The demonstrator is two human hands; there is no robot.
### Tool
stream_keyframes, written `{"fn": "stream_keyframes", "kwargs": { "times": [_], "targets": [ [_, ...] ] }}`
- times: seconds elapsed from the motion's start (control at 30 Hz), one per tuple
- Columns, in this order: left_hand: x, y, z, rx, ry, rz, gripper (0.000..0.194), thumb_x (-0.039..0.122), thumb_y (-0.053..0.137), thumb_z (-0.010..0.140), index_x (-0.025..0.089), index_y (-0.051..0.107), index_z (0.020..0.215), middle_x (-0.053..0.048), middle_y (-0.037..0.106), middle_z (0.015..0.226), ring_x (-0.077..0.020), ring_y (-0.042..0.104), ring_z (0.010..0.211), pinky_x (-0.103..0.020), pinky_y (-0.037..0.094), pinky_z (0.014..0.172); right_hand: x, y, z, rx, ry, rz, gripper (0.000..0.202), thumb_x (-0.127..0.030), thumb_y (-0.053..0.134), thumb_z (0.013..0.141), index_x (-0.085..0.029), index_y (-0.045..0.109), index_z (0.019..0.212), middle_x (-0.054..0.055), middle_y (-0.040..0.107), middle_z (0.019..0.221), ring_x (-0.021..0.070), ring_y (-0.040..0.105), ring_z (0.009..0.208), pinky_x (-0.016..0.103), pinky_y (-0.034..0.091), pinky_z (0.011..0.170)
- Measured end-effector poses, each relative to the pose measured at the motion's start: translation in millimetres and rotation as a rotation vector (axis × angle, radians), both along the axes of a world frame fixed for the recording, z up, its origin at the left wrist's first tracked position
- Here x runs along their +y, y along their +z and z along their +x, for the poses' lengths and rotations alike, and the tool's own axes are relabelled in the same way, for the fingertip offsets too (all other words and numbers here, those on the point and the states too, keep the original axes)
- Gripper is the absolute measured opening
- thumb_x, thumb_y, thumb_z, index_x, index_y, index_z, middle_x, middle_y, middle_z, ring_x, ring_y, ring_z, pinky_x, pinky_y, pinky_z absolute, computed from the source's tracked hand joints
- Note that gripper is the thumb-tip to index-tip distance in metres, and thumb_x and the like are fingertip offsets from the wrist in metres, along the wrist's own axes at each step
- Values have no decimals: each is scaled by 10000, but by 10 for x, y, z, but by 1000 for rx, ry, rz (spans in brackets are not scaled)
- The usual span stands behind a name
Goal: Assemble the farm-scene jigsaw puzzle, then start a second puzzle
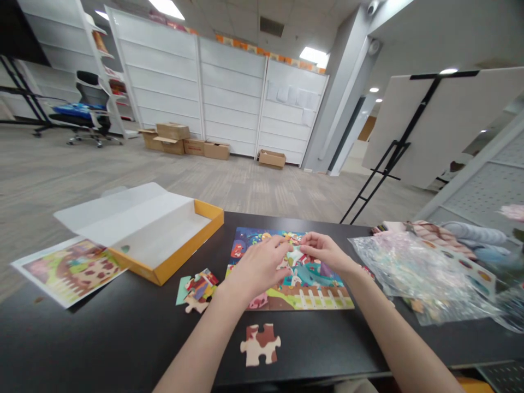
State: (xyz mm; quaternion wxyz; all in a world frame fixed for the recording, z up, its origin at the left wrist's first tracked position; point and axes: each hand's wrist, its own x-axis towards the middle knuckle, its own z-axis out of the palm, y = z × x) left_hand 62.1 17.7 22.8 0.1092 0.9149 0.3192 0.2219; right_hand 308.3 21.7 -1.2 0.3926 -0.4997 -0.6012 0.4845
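Note:
A colourful jigsaw puzzle (286, 299) lies on the black table, partly covered by both hands. My left hand (262, 263) reaches over its middle with fingers bent and apart, touching the pieces. At its upper right part, my right hand (323, 251) has thumb and fingertips pressed together at a whitish-green piece (295, 254). A single brown and cream piece (261, 345) rests on the table below the puzzle. Left of the puzzle, beside my left forearm, is a small pile of loose pieces (200, 286).
An open yellow box (184, 256) with a white lid stands at the left, next to a printed picture sheet (73, 270). Clear plastic bags (421, 273) and rolled fabric (475, 233) lie at the right. Beyond the table is a board on a black easel (442, 125).

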Motion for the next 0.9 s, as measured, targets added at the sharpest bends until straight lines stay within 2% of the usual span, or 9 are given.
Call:
{"fn": "stream_keyframes", "kwargs": {
  "times": [0.17, 0.27, 0.37, 0.43, 0.5, 0.57, 0.63, 0.8, 0.9],
  "targets": [
    [27, -89, 64, 43, 1, 20, 233, 323, 682, 872, 213, 602, 1061, -44, 641, 1075, -229, 633, 1023, -346, 528, 853, 5, -66, -115, 47, 21, -13, 400, -483, 829, 715, -189, 588, 842, -41, 620, 686, 84, 569, 548, 222, 474, 542],
    [55, -133, 93, 42, -5, 27, 220, 311, 686, 870, 204, 609, 1046, -49, 649, 1067, -229, 634, 1020, -338, 525, 843, 16, -114, -156, 50, 26, -12, 408, -485, 834, 706, -195, 573, 826, -50, 599, 661, 88, 560, 547, 233, 483, 554],
    [143, -136, 27, 29, -7, 8, 133, 263, 645, 897, 209, 629, 1017, -42, 660, 1085, -206, 633, 1027, -307, 510, 867, 22, -124, -159, 41, 12, 14, 410, -502, 814, 724, -199, 580, 871, -39, 612, 696, 95, 571, 566, 240, 484, 561],
    [239, -117, -89, 26, 55, -2, 129, 232, 628, 898, 213, 638, 1026, -41, 659, 1131, -202, 630, 1042, -303, 500, 882, 25, -100, -134, 23, -24, 64, 412, -515, 789, 747, -202, 598, 935, -15, 640, 779, 105, 590, 605, 240, 479, 557],
    [344, -98, -236, 69, 204, -14, 167, 213, 622, 884, 214, 648, 1049, -50, 652, 1163, -221, 631, 1044, -317, 509, 846, 25, -54, -97, 1, -81, 106, 415, -528, 763, 766, -207, 608, 979, 6, 656, 846, 114, 600, 632, 240, 472, 549],
    [432, -94, -366, 155, 340, -30, 190, 196, 606, 875, 215, 667, 1054, -66, 655, 1156, -243, 637, 1031, -336, 515, 818, 24, -2, -60, -22, -137, 127, 420, -549, 744, 766, -209, 613, 975, 15, 663, 845, 121, 596, 626, 245, 464, 539],
    [489, -115, -443, 212, 411, -62, 220, 205, 599, 872, 226, 681, 1074, -78, 653, 1163, -261, 638, 1044, -352, 521, 815, 25, 39, -34, -43, -182, 141, 434, -567, 739, 750, -205, 619, 956, 20, 664, 814, 125, 582, 607, 247, 450, 525],
    [530, -243, -438, 308, 435, -119, 271, 205, 521, 910, 219, 713, 1100, -130, 596, 1298, -287, 626, 1109, -389, 526, 875, 34, 52, -7, -70, -206, 168, 435, -565, 736, 732, -192, 638, 933, 32, 658, 785, 132, 562, 612, 245, 427, 514],
    [512, -271, -422, 358, 463, -50, 309, 166, 497, 902, 191, 712, 1123, -165, 502, 1427, -326, 563, 1216, -426, 509, 931, 36, 48, 9, -76, -216, 169, 430, -553, 742, 725, -190, 640, 932, 15, 636, 742, 132, 556, 610, 244, 424, 520]
  ]
}}
